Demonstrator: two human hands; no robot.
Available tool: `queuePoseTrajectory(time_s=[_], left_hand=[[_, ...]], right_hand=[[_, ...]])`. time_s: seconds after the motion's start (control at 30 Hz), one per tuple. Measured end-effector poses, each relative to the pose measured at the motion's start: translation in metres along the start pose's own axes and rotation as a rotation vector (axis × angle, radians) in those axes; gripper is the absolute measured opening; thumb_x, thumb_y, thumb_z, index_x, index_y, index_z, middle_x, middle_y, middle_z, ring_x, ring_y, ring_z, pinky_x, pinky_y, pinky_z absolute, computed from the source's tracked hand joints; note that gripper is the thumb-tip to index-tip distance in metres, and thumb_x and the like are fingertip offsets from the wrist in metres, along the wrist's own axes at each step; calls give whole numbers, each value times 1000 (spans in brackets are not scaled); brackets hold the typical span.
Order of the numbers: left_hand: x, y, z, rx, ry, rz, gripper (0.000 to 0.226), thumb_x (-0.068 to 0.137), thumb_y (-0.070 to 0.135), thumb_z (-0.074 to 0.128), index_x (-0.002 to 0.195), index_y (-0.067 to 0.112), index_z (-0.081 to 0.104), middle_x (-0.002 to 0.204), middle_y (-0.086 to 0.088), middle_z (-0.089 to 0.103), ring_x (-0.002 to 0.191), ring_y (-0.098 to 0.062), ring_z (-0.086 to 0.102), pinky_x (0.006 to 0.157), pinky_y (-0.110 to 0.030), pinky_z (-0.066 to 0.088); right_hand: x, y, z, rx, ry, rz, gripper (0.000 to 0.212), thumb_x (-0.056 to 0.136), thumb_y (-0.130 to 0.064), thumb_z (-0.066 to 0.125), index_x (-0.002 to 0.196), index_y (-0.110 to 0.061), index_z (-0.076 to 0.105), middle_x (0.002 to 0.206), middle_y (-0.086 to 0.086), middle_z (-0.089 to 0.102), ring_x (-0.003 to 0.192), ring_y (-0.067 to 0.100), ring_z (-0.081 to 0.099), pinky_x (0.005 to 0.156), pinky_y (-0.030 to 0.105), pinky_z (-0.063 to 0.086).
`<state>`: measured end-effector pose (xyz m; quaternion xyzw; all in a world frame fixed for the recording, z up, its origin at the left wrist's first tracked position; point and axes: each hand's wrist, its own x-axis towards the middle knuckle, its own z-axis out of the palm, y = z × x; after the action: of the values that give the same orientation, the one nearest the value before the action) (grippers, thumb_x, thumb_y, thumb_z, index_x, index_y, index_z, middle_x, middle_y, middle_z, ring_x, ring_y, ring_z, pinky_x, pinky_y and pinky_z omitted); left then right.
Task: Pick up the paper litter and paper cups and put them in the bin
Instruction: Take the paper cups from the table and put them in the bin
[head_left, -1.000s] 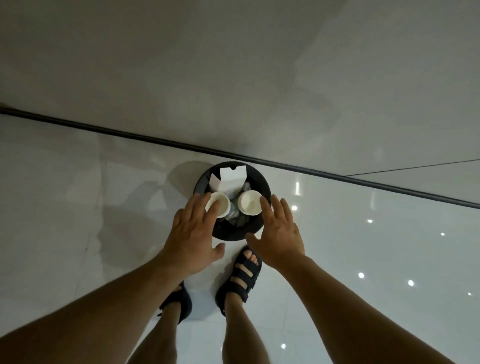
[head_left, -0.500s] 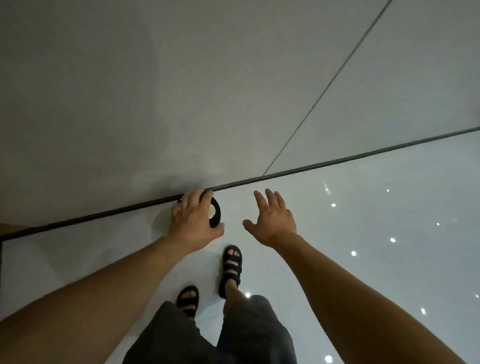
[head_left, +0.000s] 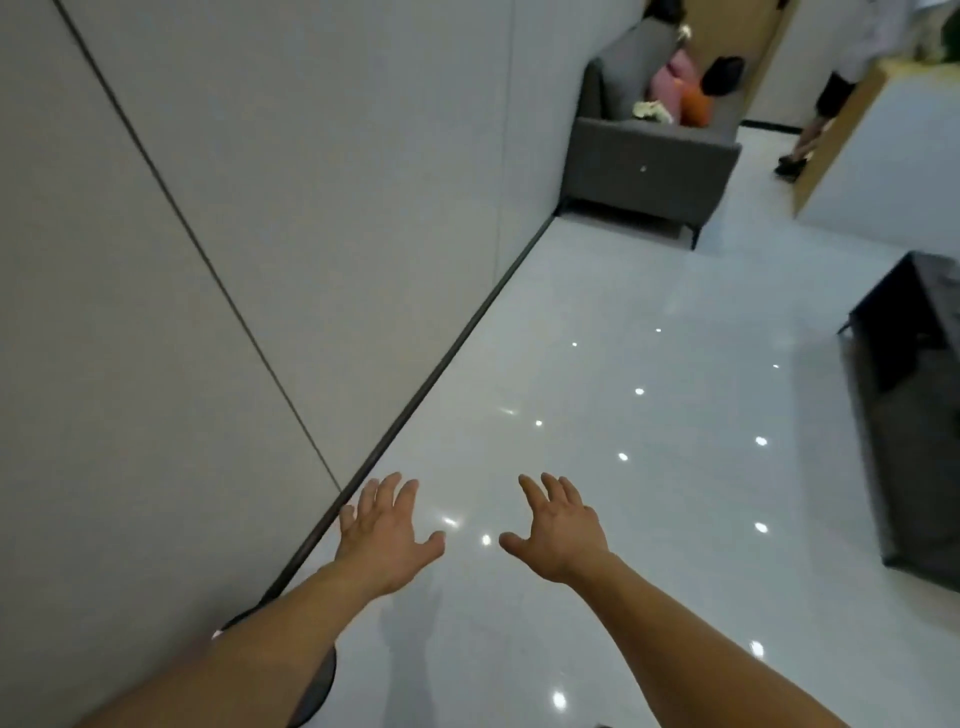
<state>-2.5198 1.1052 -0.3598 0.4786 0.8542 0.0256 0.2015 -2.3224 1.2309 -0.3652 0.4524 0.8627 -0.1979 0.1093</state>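
Empty left hand (head_left: 387, 530) and right hand (head_left: 558, 532), fingers (head_left: 402, 491) spread, above glossy pale floor (head_left: 649, 467); round dark bin (head_left: 318, 680) beneath the left forearm (head_left: 249, 644).

Wall (head_left: 260, 208): pale grey panels, left of frame, divided by dark seams.
Skirting (head_left: 441, 358): dark strip at wall's foot.
Floor (head_left: 649, 364): glossy white, centre right; light spots reflected.
Sofa (head_left: 649, 166): grey, upper right; pink and orange cushions (head_left: 667, 83) placed on it.
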Motion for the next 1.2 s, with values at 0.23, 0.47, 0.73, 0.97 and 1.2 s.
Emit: queuePoseTrajectory(time_s=[0.23, 0.47, 0.73, 0.97, 1.2], left_hand=[[69, 247, 11, 82, -21, 367, 81, 85, 66, 41, 151, 27, 14, 160, 4, 3, 147, -20, -4, 117, -48, 6], [116, 421, 35, 125, -61, 638, 78, 85, 64, 42, 149, 26, 20, 159, 4, 8, 147, -20, 1, 115, -47, 10], [238, 537, 50, 184, -134, 734, 78, 85, 65, 42, 149, 25, 21, 159, 0, 11, 146, -22, 3, 115, -49, 13], [336, 667, 31, 187, -143, 884, 77, 85, 64, 43, 148, 25, 24, 158, 0, 14, 146, -22, 5, 115, -49, 15], [402, 784, 39, 231, -202, 989, 80, 86, 62, 44, 150, 23, 18, 159, 0, 11, 146, -22, 6, 116, -48, 15]], right_hand=[[-33, 189, -68, 113, 155, 279, 88, 87, -66, 47, 156, -29, 6, 164, 4, 6, 150, 26, 0, 116, 48, 21], [-60, 344, -102, 179, 162, 566, 88, 88, -65, 47, 156, -29, 5, 164, 4, 5, 150, 26, -1, 116, 48, 21], [5, 458, -137, 203, 136, 722, 89, 87, -66, 47, 156, -29, 4, 164, 3, 4, 150, 26, 0, 115, 48, 22], [69, 541, -202, 262, 196, 864, 87, 87, -65, 47, 155, -30, 8, 163, 3, 8, 149, 25, 4, 116, 48, 22], [106, 641, -231, 367, 192, 973, 86, 88, -65, 46, 156, -28, 7, 163, 3, 7, 149, 24, 3, 116, 46, 21]])
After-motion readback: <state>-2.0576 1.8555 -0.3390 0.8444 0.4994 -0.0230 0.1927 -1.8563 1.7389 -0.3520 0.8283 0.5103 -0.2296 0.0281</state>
